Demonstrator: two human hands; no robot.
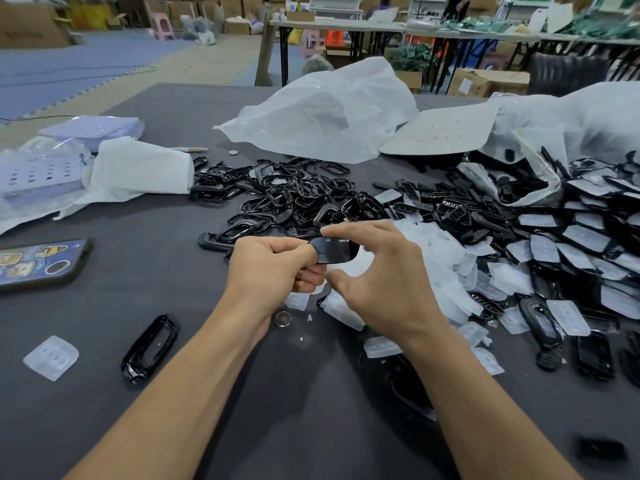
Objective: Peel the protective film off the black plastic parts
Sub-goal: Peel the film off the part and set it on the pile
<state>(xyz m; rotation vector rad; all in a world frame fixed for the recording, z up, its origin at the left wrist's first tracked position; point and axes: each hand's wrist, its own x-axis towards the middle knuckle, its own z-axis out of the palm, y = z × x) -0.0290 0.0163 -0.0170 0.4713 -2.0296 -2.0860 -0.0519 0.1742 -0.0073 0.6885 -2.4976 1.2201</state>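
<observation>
Left grip (272, 268) grasping one black part (336, 251) above the counter (156, 271).
The part's long axis runs left-right, free end pointing right; right grip (388, 282) forefinger rests on its top edge, pinch unclear. Red scrawl on the card (440, 133) unreadable.

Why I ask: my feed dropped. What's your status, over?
Left hand pinches black part. Right hand forefinger on its top edge, grip unclear. Film pile beside, not blocking.

Dark table (156, 237) bears black parts (294, 195) (heaped), phone (41, 263).
</observation>
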